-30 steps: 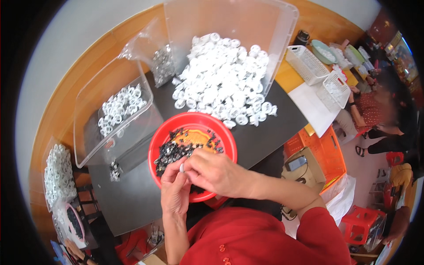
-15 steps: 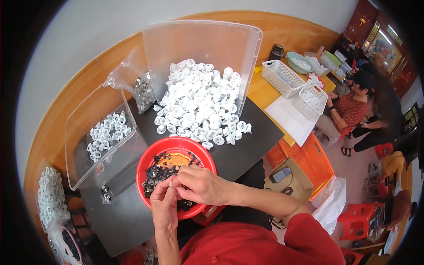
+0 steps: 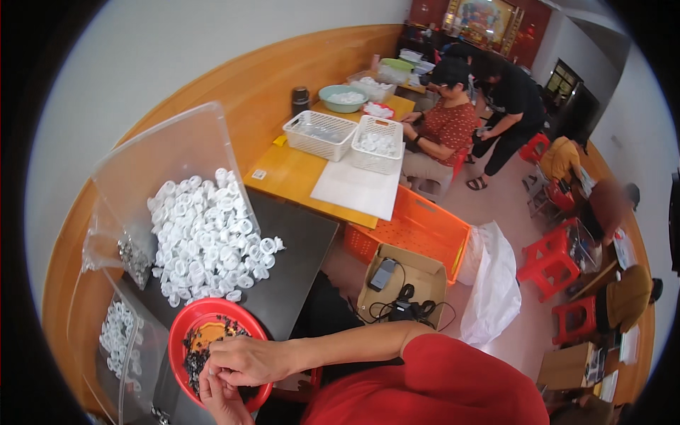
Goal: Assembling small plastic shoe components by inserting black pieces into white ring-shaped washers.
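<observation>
1. Our left hand (image 3: 222, 401) pinches what looks like a small pale piece (image 3: 211, 370) at its fingertips, low in the frame, left of centre. Our right hand (image 3: 249, 359) bends its fingers in beside it; we cannot tell whether they grip anything.
2. The pale piece could slip: so small a thing leaves little to hold, and a hard squeeze might shoot it out.
3. If dropped, it would probably land in the red bowl (image 3: 212, 306) below, among the small dark parts (image 3: 194, 363), where we might have to dig for it.
4. Our wrist or forearm could catch the bowl's rim and tip it, spilling those parts.
5. The white pieces (image 3: 205, 241) at centre-left spread loose beyond their tilted clear bin (image 3: 170, 145); a nudge could send some rolling across the dark tabletop (image 3: 294, 230).
</observation>
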`<state>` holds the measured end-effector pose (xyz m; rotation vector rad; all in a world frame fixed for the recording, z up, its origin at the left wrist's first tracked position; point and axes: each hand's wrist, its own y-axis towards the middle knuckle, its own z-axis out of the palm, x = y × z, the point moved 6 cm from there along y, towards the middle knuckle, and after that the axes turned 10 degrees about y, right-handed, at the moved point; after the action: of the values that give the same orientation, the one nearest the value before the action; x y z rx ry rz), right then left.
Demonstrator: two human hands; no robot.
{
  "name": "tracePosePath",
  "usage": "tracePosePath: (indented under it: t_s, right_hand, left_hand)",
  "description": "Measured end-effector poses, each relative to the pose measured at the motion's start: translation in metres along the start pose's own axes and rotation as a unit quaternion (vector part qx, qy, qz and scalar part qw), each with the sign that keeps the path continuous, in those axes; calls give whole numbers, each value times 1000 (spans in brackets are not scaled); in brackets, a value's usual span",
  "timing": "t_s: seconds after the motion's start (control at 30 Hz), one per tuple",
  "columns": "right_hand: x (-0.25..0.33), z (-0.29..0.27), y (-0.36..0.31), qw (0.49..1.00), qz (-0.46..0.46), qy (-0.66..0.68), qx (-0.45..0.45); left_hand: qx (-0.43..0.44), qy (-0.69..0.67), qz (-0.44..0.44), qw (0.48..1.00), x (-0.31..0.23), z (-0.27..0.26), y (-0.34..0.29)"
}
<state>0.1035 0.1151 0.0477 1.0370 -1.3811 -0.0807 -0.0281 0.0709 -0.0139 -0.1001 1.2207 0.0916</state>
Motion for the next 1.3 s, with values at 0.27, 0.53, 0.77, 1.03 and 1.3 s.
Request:
tracePosePath:
  t_s: [0.27,0.53,0.77,1.03,1.3]
  right_hand:
    - [9,-50,-18,988,80,-78,-106]
    - [-16,-166,-47,911,179,-257,-269]
    - [-47,-201,-43,889,253,-337,-180]
    - [-54,-196,-41,881,278,-347,-161]
    - [-23,-124,-33,964,215,-14,-153]
  left_hand:
    - [3,102,-36,994,-42,15,17]
    - [3,-372,-39,927,-164,-48,82]
    - [-61,-139,-13,988,-74,-13,22]
    - [-92,-33,-51,994,-17,21,-11]
    - [-41,21,-50,998,-5,51,-7]
